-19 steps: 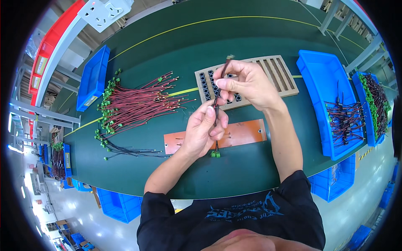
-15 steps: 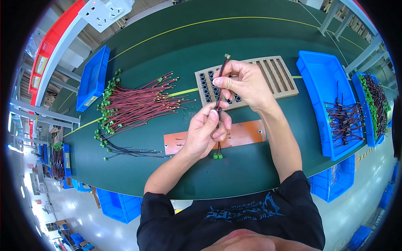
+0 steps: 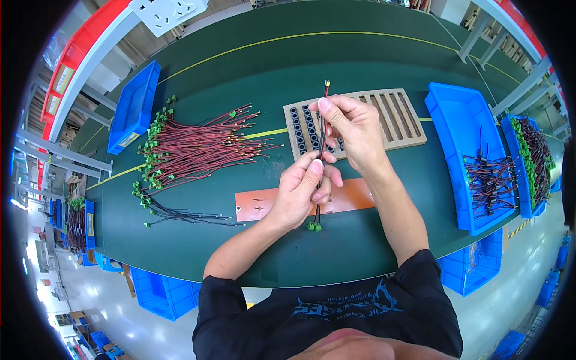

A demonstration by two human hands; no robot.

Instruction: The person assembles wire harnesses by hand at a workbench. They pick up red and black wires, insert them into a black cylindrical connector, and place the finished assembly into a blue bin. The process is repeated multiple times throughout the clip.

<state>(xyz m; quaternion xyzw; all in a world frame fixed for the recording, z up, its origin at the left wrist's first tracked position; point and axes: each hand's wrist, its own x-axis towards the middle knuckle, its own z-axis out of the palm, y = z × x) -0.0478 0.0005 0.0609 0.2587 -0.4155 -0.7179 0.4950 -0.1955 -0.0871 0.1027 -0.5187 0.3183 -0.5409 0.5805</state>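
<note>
A pair of red and black wires (image 3: 326,129) runs upright between my two hands, with brass-coloured terminals at its top end and green connectors (image 3: 314,227) hanging at the bottom. My left hand (image 3: 303,191) is closed round the lower part of the wires, thumb pressed against curled fingers. Higher up, my right hand (image 3: 355,129) pinches them between thumb and forefinger. Behind the hands lies a tan slotted board (image 3: 393,120) with black ring-shaped parts (image 3: 310,131) in its left slots. An orange plate (image 3: 348,195) lies beneath my left hand.
Left on the green table (image 3: 264,258) lies a pile of red wires (image 3: 198,141), with black wires (image 3: 192,215) nearer me. A blue tray (image 3: 133,108) stands far left. At right, a blue bin (image 3: 459,129) holds wire assemblies (image 3: 491,183), beside another full bin (image 3: 529,159).
My right hand's thumb has moved up and slightly right along the wires, baring more of them between the hands. My left hand keeps its hold. The view has shifted slightly.
</note>
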